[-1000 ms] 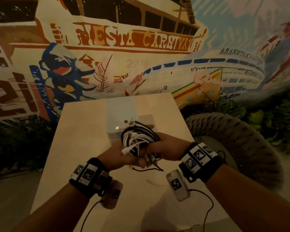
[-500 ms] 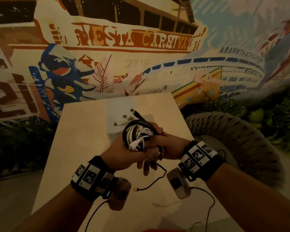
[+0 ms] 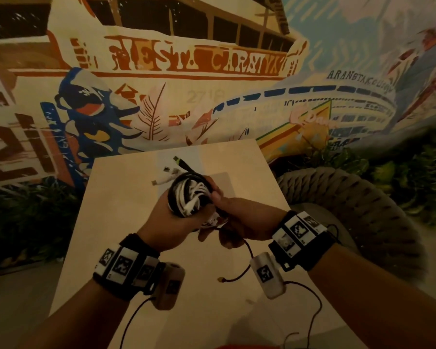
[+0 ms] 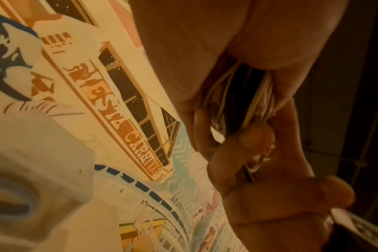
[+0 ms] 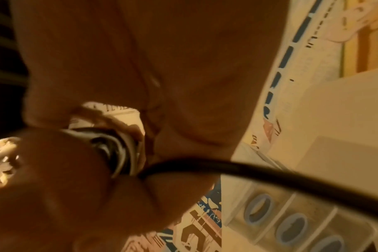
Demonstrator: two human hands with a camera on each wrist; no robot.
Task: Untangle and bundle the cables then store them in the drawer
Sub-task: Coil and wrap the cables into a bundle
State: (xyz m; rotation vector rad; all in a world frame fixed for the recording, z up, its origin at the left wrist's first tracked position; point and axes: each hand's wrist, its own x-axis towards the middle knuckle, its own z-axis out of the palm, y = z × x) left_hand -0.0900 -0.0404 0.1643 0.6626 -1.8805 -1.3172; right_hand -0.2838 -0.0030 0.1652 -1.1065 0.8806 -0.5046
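- Cables [image 3: 190,197]: black and white, coiled into a bundle, held above the middle of the surface [image 3: 126,197].
- Light, floppy, springy; likely to uncoil if let go.
- Left hand [image 3: 171,222] clenched round the coil.
- Right hand [image 3: 239,217] pinching the loose black tail [image 3: 239,275]; best held across all loops.

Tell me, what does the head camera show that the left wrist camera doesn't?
Only the head view shows both wristbands, the table, the loose black cable end dangling with its plug, and the connectors poking out past the bundle. Only the left wrist view shows the left hand's fingers up close, curled round pale strands. Both show the left hand gripping the cable bundle, the right hand against it, and the painted wall behind.
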